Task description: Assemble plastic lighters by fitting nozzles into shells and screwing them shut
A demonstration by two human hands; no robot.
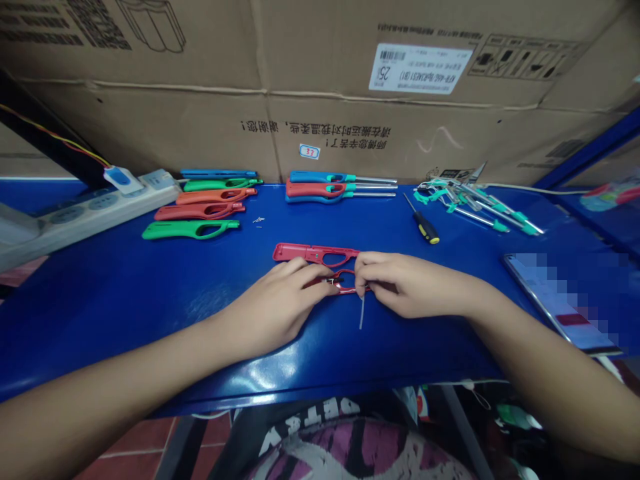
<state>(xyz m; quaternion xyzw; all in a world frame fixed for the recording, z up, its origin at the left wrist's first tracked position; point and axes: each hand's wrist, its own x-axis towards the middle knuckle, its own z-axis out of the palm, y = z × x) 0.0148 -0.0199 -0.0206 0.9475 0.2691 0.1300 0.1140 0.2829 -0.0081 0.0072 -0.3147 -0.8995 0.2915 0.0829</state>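
A red lighter shell half [345,289] lies on the blue table, with small dark and white parts inside it near its trigger opening. My left hand [287,297] is closed on the shell's left part, fingertips at those small parts. My right hand [400,280] pinches at the shell's right end, where a thin translucent tube [361,313] hangs down below the fingers. Just behind both hands lies another red shell half [305,253], its hollow side up. Fingers and knuckles hide much of the nearer shell.
Coloured shells [193,230] line the back left beside a power strip [107,207]. Assembled lighters [315,190] lie back centre. A screwdriver [425,228] and metal tubes with green parts [500,212] lie back right. A phone [560,307] is at right. Cardboard [320,107] stands behind.
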